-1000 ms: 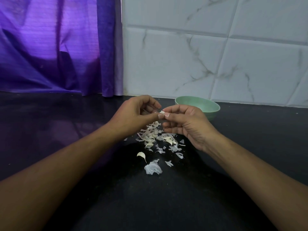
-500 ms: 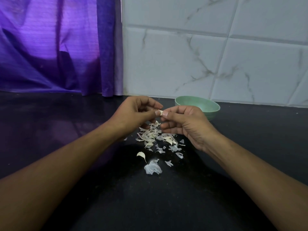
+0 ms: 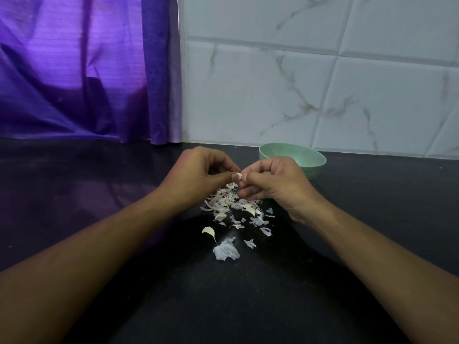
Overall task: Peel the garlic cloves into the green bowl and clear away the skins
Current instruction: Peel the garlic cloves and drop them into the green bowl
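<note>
The garlic clove (image 3: 238, 175) being worked on sits in the air between the two hands, over the counter and just in front of the green bowl (image 3: 304, 155), pinched from both sides so only a small pale tip shows. The left hand (image 3: 201, 175) has its fingers curled in, with thumb and forefinger tips closed on one end of the clove; the right hand (image 3: 275, 181) is curled the same way and nips the other end, probably so one hand steadies it while a nail lifts the skin. The hands hover right above the pile of skins (image 3: 232, 204), so anything that peels off should drop onto the same heap and be easy to gather later. The bowl stands close behind the right hand, within easy reach for dropping in a finished clove; whether it holds any cannot be told from here. A loose clove (image 3: 208, 230) lies on the black counter (image 3: 248, 306) just nearer than the pile, beside a larger flake of skin (image 3: 226, 252). Behind are a purple curtain (image 3: 74, 70) and a tiled wall (image 3: 323, 90).
</note>
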### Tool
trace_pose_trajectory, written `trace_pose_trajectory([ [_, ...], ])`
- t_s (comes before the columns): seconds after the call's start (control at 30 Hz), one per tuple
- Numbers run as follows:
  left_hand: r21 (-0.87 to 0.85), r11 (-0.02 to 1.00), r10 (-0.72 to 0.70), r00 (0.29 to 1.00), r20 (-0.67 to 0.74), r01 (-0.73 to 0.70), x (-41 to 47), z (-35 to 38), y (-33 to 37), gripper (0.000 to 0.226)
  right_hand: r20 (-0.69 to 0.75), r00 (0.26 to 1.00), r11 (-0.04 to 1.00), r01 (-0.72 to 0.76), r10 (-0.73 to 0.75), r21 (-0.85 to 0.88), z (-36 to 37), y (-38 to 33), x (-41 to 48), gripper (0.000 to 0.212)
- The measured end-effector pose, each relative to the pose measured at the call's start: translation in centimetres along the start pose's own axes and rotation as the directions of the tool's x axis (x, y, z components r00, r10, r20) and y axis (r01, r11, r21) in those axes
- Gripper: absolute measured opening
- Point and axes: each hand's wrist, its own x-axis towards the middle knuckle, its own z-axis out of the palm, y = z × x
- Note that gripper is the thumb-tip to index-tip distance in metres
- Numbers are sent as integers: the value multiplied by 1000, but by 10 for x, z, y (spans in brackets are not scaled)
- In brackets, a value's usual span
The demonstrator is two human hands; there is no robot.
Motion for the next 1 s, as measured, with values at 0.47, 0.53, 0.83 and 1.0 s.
trace_pose_trajectory([
  [0.47, -300, 954, 0, 1000, -27, -8, 1, 0, 4, 7, -6, 998, 936, -50, 56, 349, 6, -1, 2, 12],
  [0.53, -377, 925, -51, 998, -22, 39, 1, 1, 5, 10, 7, 999, 931, -39, 39, 362, 5, -1, 3, 14],
  [0.83, -479, 873, -93, 996, 12, 87, 0, 0, 7, 13, 32, 999, 931, -22, 11, 365, 3, -2, 2, 11],
  [1.0, -161, 982, 89, 991, -96, -104, 1, -1, 4, 8, 23, 999, 938, -32, 26, 346, 4, -1, 2, 8],
])
